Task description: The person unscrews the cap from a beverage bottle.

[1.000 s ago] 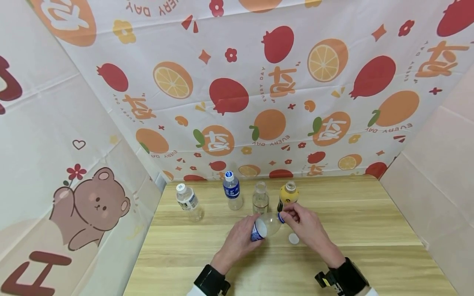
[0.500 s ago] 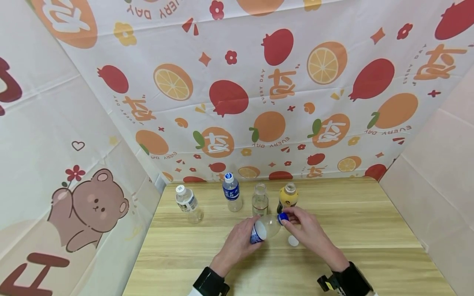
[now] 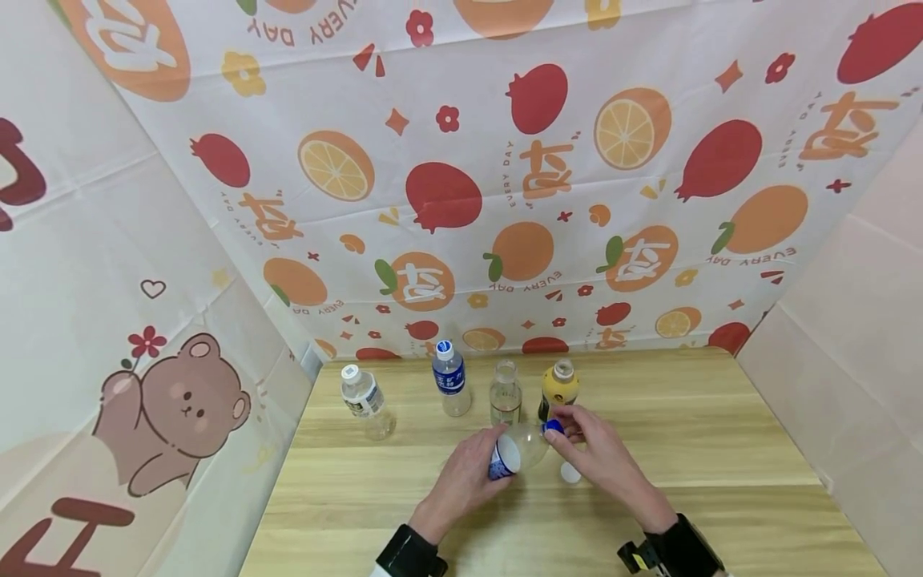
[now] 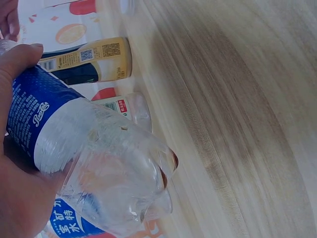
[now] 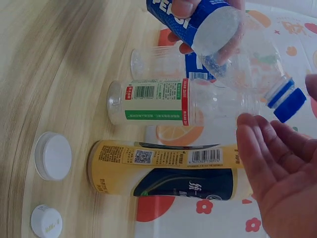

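Observation:
My left hand (image 3: 469, 473) grips a clear plastic Pepsi bottle (image 4: 114, 153) round its blue label, the bottle lying tilted with its neck toward my right hand (image 3: 598, 453). A blue cap (image 5: 290, 105) sits at the bottle's mouth, above a blue ring on the neck. In the right wrist view my right thumb and fingers stand on either side of the cap, with gaps between them and it. Behind the hands are an uncapped clear bottle (image 3: 505, 394) with a green and white label and an uncapped yellow bottle (image 3: 559, 386).
Farther left stand a clear bottle with a white cap (image 3: 364, 397) and a blue-labelled bottle (image 3: 451, 381). Two white caps, one larger (image 5: 53, 155) and one smaller (image 5: 46, 221), lie on the wooden table (image 3: 346, 505). A fruit-print cloth (image 3: 447, 192) hangs behind.
More of the blue cap shows than a second ago, when my right fingers covered most of it. My left hand keeps its hold on the bottle, and the head view has tilted slightly.

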Tool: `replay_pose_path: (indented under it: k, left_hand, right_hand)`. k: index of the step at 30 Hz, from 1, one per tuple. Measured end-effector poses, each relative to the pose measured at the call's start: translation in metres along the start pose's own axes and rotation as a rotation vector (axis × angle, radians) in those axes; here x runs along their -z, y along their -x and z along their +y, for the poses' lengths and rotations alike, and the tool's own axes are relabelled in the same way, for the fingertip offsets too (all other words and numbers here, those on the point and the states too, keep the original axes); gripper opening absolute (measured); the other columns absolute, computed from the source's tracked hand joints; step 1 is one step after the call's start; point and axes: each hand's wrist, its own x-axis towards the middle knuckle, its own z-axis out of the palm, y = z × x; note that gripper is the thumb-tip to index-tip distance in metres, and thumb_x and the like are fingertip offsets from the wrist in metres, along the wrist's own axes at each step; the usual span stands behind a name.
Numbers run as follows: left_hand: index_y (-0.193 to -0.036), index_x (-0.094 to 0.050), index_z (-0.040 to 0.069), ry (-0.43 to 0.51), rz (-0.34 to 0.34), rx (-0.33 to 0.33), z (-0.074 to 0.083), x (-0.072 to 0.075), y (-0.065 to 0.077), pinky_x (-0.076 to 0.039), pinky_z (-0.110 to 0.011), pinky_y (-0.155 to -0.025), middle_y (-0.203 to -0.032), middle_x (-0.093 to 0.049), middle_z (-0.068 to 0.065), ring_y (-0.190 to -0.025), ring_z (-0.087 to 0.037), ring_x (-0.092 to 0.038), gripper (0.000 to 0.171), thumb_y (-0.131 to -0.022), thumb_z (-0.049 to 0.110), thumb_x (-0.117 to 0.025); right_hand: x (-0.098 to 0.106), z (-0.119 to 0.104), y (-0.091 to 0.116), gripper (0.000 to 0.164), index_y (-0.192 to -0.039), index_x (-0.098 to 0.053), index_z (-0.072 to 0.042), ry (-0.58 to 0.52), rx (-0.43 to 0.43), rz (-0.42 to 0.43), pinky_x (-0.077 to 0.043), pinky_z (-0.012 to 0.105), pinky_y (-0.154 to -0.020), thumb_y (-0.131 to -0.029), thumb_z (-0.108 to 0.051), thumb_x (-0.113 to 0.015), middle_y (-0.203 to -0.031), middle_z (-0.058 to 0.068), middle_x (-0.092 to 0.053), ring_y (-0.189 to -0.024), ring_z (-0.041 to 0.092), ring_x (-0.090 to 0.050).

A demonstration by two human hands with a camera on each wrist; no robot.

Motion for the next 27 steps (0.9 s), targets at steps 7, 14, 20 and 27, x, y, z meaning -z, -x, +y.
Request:
replay_pose_path:
  k: [7, 14, 20, 27]
  left_hand:
    - [-0.142, -0.052, 0.005, -0.013, 0.02, -0.012, -0.0004, -0.0006, 0.0, -0.058, -0.035, -0.09, -0.12, -0.068, -0.007, -0.104, -0.02, -0.066, 0.078, -0.079, 0.028, -0.091]
    - [-0.142, -0.051, 0.005, -0.016, 0.012, -0.007, 0.0003, -0.0004, -0.0014, -0.057, -0.036, -0.091, -0.12, -0.068, -0.007, -0.104, -0.02, -0.066, 0.079, -0.079, 0.027, -0.091]
    - [-0.144, -0.05, 0.005, -0.024, -0.002, 0.004, 0.0008, 0.0, -0.001, -0.057, -0.039, -0.094, -0.124, -0.067, -0.008, -0.108, -0.021, -0.066, 0.08, -0.079, 0.029, -0.091]
    - [-0.145, -0.05, 0.005, -0.024, 0.011, -0.007, -0.0013, -0.0015, 0.0011, -0.057, -0.04, -0.096, -0.127, -0.067, -0.01, -0.111, -0.024, -0.067, 0.082, -0.078, 0.027, -0.092]
  right_hand:
    - [-0.0034, -0.0049, -0.0031, 0.031, -0.113, -0.072, -0.01, 0.063, -0.143, 0.043, -0.055, 0.024, -0.069, -0.099, -0.038, -0.07, -0.089, -0.008, -0.067, -0.078, 0.006, -0.063]
    - [-0.0032, -0.0086, -0.0056, 0.023, -0.102, -0.073, -0.015, 0.113, -0.131, 0.073, -0.05, 0.023, -0.061, -0.099, -0.038, -0.071, -0.079, -0.012, -0.064, -0.069, 0.005, -0.058]
    - [-0.0008, -0.0087, -0.0065, 0.019, -0.101, -0.073, -0.013, 0.11, -0.102, 0.067, -0.05, 0.022, -0.061, -0.098, -0.032, -0.073, -0.078, -0.011, -0.064, -0.069, 0.003, -0.058]
    - [0.0025, -0.006, -0.0046, 0.022, -0.111, -0.071, -0.006, 0.023, -0.071, 0.004, -0.057, 0.023, -0.068, -0.097, -0.022, -0.075, -0.088, -0.005, -0.067, -0.077, 0.005, -0.063]
